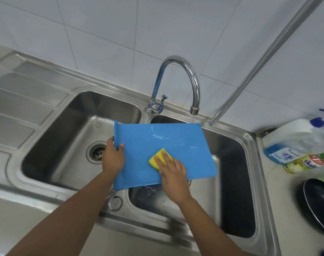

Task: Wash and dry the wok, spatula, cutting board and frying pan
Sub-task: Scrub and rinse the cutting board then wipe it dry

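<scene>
A blue cutting board point(176, 141) is held flat over the right basin of a steel double sink point(79, 100). My left hand point(113, 157) grips the board's left edge, thumb on top. My right hand point(173, 174) presses a yellow sponge point(158, 156) onto the wet board with straight fingers. A dark frying pan point(318, 204) lies on the counter at the right edge. Something dark lies in the right basin under the board, mostly hidden.
A chrome tap point(183, 71) arches over the sink divider, no water running. A flexible metal hose point(264, 60) hangs at the right. Several detergent bottles point(303, 159) lie on the right counter. A ribbed drainboard point(18, 100) is at the left.
</scene>
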`<action>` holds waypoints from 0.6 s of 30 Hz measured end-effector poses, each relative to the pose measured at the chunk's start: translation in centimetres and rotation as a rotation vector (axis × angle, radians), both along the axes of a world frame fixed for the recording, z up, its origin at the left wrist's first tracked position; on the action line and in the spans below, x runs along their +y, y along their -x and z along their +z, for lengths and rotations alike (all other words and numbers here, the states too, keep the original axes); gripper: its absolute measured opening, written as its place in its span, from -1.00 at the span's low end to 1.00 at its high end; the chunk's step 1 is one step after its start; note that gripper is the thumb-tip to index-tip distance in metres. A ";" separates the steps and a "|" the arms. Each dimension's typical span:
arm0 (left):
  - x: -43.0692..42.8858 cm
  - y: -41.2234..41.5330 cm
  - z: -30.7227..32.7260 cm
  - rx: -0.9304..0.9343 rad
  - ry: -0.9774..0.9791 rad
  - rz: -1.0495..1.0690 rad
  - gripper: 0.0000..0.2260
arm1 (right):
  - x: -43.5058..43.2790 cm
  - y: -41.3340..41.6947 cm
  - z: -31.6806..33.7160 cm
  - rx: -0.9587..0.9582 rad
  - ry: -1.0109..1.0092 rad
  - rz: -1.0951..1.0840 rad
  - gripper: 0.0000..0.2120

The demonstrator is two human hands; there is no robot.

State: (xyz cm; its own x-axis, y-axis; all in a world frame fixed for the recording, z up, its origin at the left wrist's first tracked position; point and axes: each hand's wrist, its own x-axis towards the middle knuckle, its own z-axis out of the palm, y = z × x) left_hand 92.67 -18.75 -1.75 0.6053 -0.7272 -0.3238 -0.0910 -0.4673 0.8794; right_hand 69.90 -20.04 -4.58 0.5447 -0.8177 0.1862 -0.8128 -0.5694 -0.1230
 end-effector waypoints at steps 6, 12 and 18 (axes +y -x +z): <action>-0.3 -0.3 -0.1 0.011 0.005 0.005 -0.62 | -3.9 9.3 0.7 -0.099 -0.078 -0.887 -0.54; -0.4 -0.3 -0.6 0.044 0.015 0.025 -0.63 | 2.2 0.5 -0.5 -0.078 0.044 -0.496 -0.50; -0.5 -0.4 -0.6 0.038 0.020 0.039 -0.63 | -2.1 3.3 0.4 0.019 0.038 -0.163 -0.54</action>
State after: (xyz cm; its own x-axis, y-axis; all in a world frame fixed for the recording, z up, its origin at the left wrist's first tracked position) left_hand 93.05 -19.23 -2.30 0.6212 -0.7096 -0.3325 -0.0393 -0.4520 0.8912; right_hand 66.57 -22.12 -4.14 0.4095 -0.8879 0.2098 -0.8965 -0.4342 -0.0877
